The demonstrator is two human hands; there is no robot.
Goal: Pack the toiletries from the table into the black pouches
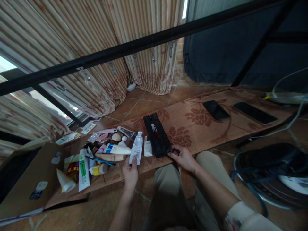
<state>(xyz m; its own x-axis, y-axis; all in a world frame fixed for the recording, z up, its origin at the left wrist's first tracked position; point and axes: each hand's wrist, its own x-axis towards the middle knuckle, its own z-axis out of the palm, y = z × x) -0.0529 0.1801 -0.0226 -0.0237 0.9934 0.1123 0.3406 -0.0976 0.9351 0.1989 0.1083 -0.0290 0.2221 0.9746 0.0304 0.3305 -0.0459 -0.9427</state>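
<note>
My left hand [130,173] pinches the lower end of a pale lavender squeeze tube [137,148], its cap pointing away from me. Right of it lies a small white tube [148,147]. A black zippered pouch [157,136] rests on the patterned bench cover, its zip parted and something red and white showing inside. My right hand [181,157] grips the pouch's near right corner between thumb and fingers. Left of my left hand sits a pile of toiletries: a white and blue tube [117,149], a green and white tube [83,171], blue-handled scissors [102,160] and a yellow-labelled bottle [99,169].
A cardboard box [36,176] stands at the left end. Two dark phones, one [216,109] nearer and another [255,113] farther right, lie on the bench cover [192,109]. A black metal bar [134,48] crosses before the curtains. A round fan-like object [271,179] sits at lower right.
</note>
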